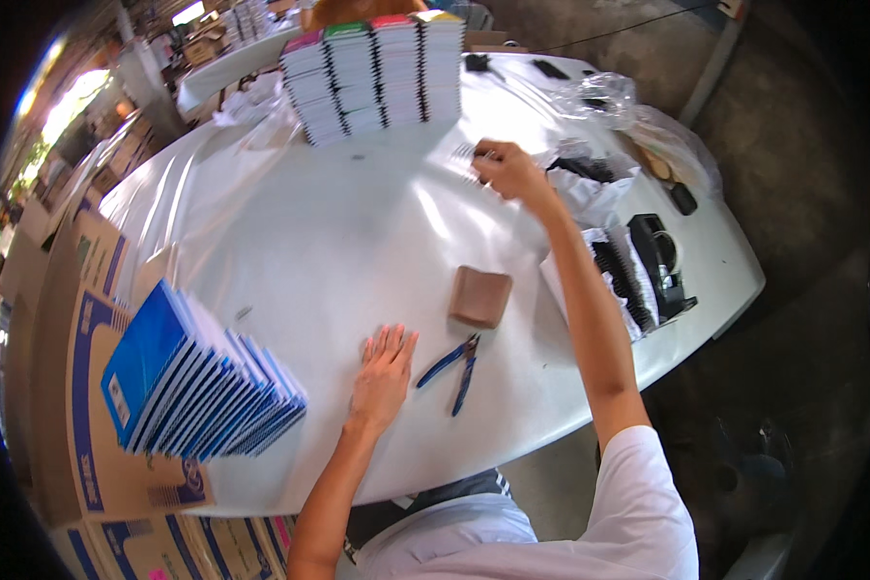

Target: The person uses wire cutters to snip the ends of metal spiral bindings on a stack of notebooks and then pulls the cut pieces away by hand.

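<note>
My left hand (382, 379) lies flat on the white table, fingers stretched, holding nothing. Beside it rest blue-handled pliers (466, 372), their handles spread apart. A brown block (480, 297) sits just beyond the pliers. My right hand (506, 169) reaches far across the table, its fingers curled. Blurred pale and dark stripes show at those fingertips, and I cannot make out what they are. Near the right forearm, black binding coils (617, 275) lie in white paper, with another paper-wrapped bundle of black coils (590, 170) farther back.
Blue spiral notebooks (203, 387) stand fanned at the left, by a cardboard box (92, 387). Tall stacks of spiral notebooks (377, 82) rise at the back. A black holder (655, 253), clear plastic (599, 95) and a small dark object (683, 199) lie at the right.
</note>
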